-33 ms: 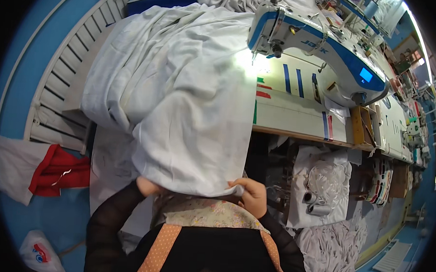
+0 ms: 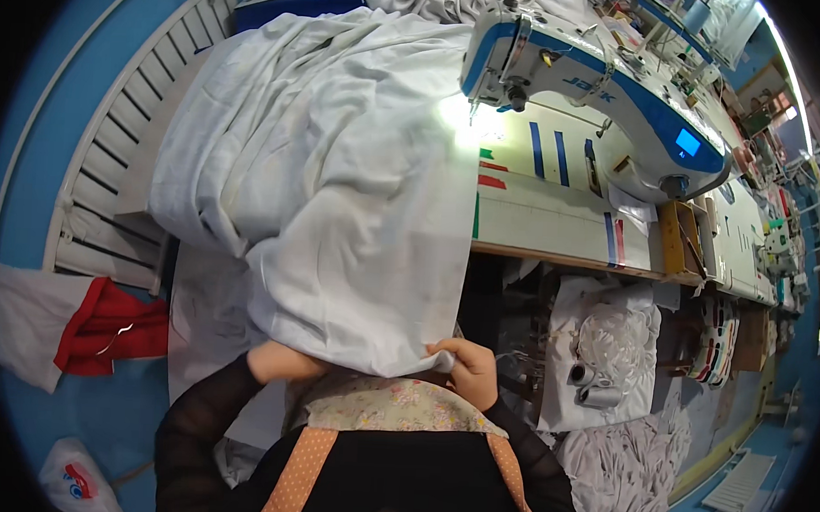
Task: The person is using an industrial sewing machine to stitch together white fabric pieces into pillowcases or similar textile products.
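A large white cloth (image 2: 337, 244) spreads in loose folds over the sewing table and hangs down toward my lap. At its near right corner my right hand (image 2: 471, 370) pinches the cloth's edge between thumb and fingers. My left hand (image 2: 286, 362) is at the near left edge, its fingers hidden under the cloth. Right of the cloth stands a white and blue sewing machine (image 2: 573, 76), its lamp lighting the needle area beside the cloth's far right edge. A floral apron (image 2: 404, 402) lies across my lap below both hands.
The pale table top (image 2: 540, 211) carries coloured tape strips, with a small wooden box (image 2: 683, 236) at its right. Below are thread spools (image 2: 596, 392) on white material and a crumpled fabric heap (image 2: 625, 476). A white slatted rail (image 2: 113, 142) and red cloth (image 2: 119, 326) are at left.
My left hand has shifted slightly lower, and more of its back shows. The right hand keeps its pinch at the cloth's corner. The view has moved a little.
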`<action>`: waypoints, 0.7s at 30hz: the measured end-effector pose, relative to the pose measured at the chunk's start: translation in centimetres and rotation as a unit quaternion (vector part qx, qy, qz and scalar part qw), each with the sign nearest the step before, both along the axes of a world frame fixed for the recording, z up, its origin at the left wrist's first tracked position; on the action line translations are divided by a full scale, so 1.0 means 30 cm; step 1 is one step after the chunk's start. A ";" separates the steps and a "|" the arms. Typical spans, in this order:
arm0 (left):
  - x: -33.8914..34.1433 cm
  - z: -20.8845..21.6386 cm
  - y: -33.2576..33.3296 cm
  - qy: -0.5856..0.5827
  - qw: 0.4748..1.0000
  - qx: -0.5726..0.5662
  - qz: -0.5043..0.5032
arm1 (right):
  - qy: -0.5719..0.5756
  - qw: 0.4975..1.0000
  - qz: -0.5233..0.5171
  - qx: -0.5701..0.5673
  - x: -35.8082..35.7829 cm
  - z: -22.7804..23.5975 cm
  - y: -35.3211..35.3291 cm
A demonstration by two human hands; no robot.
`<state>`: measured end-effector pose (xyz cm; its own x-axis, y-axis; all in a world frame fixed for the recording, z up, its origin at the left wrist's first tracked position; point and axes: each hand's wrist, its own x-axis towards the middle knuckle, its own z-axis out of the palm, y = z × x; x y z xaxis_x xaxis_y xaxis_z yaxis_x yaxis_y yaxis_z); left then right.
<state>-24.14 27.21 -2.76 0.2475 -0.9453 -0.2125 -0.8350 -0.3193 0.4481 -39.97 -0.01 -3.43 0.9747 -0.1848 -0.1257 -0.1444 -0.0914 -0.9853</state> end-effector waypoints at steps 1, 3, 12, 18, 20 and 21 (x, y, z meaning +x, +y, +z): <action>-0.016 0.046 0.004 0.244 0.968 -0.006 0.054 | -0.035 0.999 -0.017 0.017 0.015 -0.043 -0.007; 0.042 0.145 -0.019 0.449 0.877 0.088 0.148 | -0.002 1.000 0.008 0.021 0.033 -0.096 -0.036; 0.500 0.107 -0.266 -0.326 0.865 -0.216 0.314 | -0.002 0.998 0.059 -0.038 0.114 -0.170 -0.112; 0.609 0.079 -0.293 -0.238 0.904 -0.133 0.330 | 0.025 0.997 0.065 -0.030 0.183 -0.179 -0.158; 0.659 0.083 -0.322 -0.255 0.898 -0.148 0.327 | -0.012 0.994 0.074 -0.079 0.214 -0.173 -0.171; 0.684 0.085 -0.338 -0.250 0.899 -0.140 0.332 | -0.009 0.994 0.075 -0.077 0.230 -0.168 -0.176</action>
<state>-3.63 17.08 -0.21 0.7757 -0.5522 0.3055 -0.6207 -0.7551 0.2111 -33.06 -5.29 -8.46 0.9946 -0.0526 -0.0900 -0.1007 -0.2601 -0.9603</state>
